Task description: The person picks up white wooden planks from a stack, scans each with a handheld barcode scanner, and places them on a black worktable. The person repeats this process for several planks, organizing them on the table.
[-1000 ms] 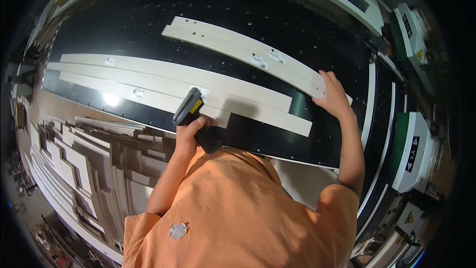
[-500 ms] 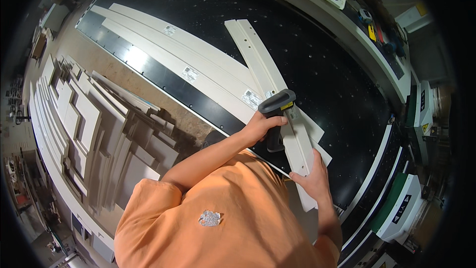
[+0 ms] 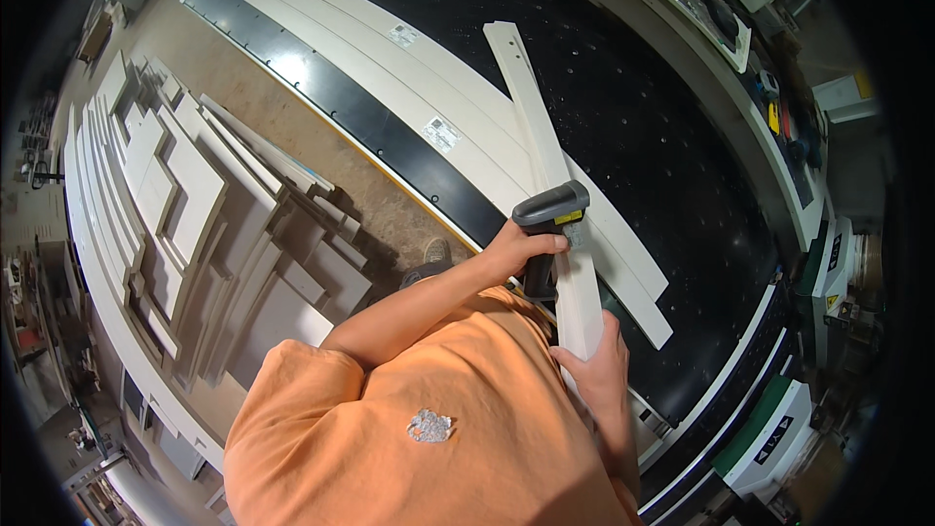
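Scanner [image 3: 551, 224] gripped in left hand [image 3: 516, 251], nose down near sticker on white strip [image 3: 545, 156]. Right hand [image 3: 596, 365] wrapped round strip's near end, lifting it off black desk [image 3: 672, 127], probably steadying label for reading.

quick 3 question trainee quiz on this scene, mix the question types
1. True or false: the left hand holds a grey handheld scanner.
2. The right hand grips: A) a white strip B) a cardboard box C) a hammer
3. Fill in: the strip lies across other long white strips on a ____ table.

Key: 1 true; 2 A; 3 black
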### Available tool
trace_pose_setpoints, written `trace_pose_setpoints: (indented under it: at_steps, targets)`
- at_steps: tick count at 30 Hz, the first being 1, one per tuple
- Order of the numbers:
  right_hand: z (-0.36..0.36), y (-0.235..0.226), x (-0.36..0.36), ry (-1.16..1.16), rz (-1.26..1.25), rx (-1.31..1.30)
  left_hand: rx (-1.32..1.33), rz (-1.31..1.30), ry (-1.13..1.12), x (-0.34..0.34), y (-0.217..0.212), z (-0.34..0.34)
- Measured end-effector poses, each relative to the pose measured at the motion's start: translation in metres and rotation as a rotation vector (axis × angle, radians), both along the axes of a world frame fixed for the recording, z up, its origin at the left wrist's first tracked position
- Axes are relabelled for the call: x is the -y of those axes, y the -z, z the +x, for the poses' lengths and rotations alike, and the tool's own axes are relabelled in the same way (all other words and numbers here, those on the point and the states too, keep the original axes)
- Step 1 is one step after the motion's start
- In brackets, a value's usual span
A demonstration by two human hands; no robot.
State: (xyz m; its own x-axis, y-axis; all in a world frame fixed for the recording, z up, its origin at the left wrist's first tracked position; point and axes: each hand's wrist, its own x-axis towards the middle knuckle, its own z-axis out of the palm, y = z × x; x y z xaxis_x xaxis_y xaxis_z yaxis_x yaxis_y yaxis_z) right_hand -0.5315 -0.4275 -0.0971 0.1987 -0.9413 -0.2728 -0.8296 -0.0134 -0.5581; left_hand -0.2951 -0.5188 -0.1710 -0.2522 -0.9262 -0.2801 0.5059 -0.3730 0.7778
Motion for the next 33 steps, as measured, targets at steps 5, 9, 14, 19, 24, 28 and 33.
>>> trace_pose_setpoints:
  at_steps: [5,9,14,19,24,28,33]
  targets:
    - [0.016,0.023,0.008,-0.047,-0.001,-0.061,0.002,0.014,-0.005,-0.001,0.004,0.024]
    - [0.031,0.035,0.020,-0.101,-0.064,0.039,0.115,-0.012,-0.041,0.002,0.007,0.039]
    - [0.053,0.022,0.046,-0.220,-0.134,-0.079,0.141,-0.108,-0.185,0.011,0.007,0.057]
    - [0.039,-0.037,0.194,-0.314,-0.696,0.043,0.342,-0.030,-0.345,0.037,0.015,0.080]
    - [0.027,-0.099,0.436,0.244,-1.062,-0.184,0.307,0.022,-0.344,0.055,0.035,0.096]
    - [0.020,-0.083,0.517,0.324,-0.793,-0.231,0.333,0.023,-0.403,0.054,0.048,0.090]
    - [0.012,-0.057,0.544,0.320,-0.798,-0.214,0.285,0.001,-0.370,0.051,0.049,0.092]
